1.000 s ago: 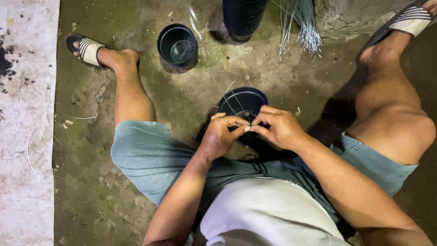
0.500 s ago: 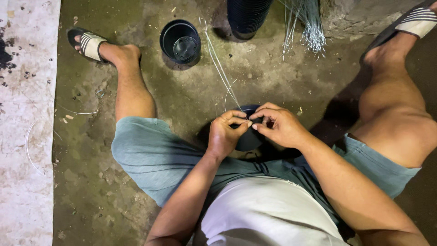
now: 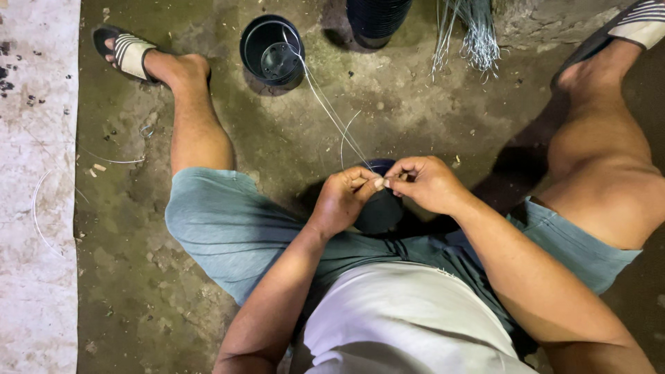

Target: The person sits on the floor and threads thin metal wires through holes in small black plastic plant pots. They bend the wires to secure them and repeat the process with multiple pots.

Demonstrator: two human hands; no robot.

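floor (image 3: pixel 415 125): bare concrete is left open between the spread legs | black pot (image 3: pixel 379 208): held at the lap edge | left hand (image 3: pixel 343 201), right hand (image 3: pixel 424 183): pinched together on thin wire (image 3: pixel 332 111), which is stretched up to a second pot (image 3: pixel 271 50)

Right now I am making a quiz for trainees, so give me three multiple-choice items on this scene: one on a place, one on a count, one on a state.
1. Where is the small black pot the hands work on?
A. between the legs
B. on the white sheet
C. on a shelf

2. How many sandals show?
A. one
B. two
C. four

3. The left hand and right hand are
A. far apart
B. pinching thin wire together
C. flat on the floor

A: it sits between the thighs.
B: left sandal, right sandal.
B: fingertips meet on the wire.
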